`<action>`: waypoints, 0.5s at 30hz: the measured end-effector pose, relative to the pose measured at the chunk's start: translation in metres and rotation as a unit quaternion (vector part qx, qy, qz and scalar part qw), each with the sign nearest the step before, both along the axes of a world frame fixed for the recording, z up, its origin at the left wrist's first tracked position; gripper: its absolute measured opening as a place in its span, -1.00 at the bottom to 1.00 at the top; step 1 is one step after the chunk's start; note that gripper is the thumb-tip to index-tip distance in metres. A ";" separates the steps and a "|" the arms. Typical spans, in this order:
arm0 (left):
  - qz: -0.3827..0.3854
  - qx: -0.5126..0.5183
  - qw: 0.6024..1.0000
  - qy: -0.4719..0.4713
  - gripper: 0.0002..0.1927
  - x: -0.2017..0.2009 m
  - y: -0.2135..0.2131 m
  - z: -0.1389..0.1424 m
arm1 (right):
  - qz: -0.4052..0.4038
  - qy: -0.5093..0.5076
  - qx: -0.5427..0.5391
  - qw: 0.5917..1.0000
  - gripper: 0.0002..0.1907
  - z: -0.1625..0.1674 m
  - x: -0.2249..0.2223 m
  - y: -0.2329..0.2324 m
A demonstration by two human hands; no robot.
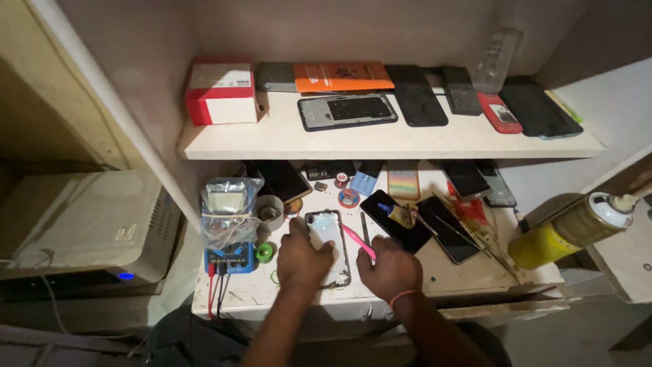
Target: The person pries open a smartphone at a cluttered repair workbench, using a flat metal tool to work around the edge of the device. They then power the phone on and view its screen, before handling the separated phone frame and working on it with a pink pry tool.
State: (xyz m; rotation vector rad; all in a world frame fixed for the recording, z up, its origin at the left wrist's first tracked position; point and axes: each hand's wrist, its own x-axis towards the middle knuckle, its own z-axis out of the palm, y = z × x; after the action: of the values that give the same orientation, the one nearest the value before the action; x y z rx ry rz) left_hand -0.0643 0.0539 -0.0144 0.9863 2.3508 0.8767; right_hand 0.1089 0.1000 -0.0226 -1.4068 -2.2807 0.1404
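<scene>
Spanning the upper middle of the frame, a pale shelf point(285, 139) carries a red and white box point(221, 92), an orange flat packet point(343, 76) and a row of dark phones lying flat. Below it, the worn white workbench point(468, 268) fills the lower centre, littered with more phones and small parts. At the far left sits a beige box-shaped unit point(81, 221) with a small blue light. A yellow spray can point(567, 231) lies tilted at the right edge of the bench. Left of centre, a blue multimeter point(231, 255) stands under a plastic-wrapped bundle. At the centre lies the opened phone body point(329, 245), flat on the bench. The left hand point(302, 258) rests on its left edge, fingers curled over the frame and pressing it down. The right hand point(390, 268), just beside the phone, closes its fingers around a pink pry tool point(356, 241) whose tip reaches the phone's right edge.
</scene>
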 end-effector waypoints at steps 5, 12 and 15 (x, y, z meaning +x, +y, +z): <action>0.007 0.034 0.994 -0.102 -0.40 -0.018 0.007 -0.023 | -0.001 0.012 0.000 1.000 -0.70 -0.003 0.001 0.000; 0.063 0.188 0.837 -0.509 -0.75 -0.018 0.013 -0.066 | -0.021 -0.009 -0.005 1.000 -0.73 -0.007 0.001 0.000; 0.028 0.255 0.793 -0.553 -0.79 -0.013 0.006 -0.071 | -0.035 0.041 0.003 0.999 -0.71 -0.012 0.003 -0.001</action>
State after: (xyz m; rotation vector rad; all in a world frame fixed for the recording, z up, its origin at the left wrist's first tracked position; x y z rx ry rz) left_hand -0.0772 0.0599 -0.0852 0.3321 1.1415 1.5942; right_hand 0.1117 0.0989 -0.0347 -1.4486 -2.1609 0.1662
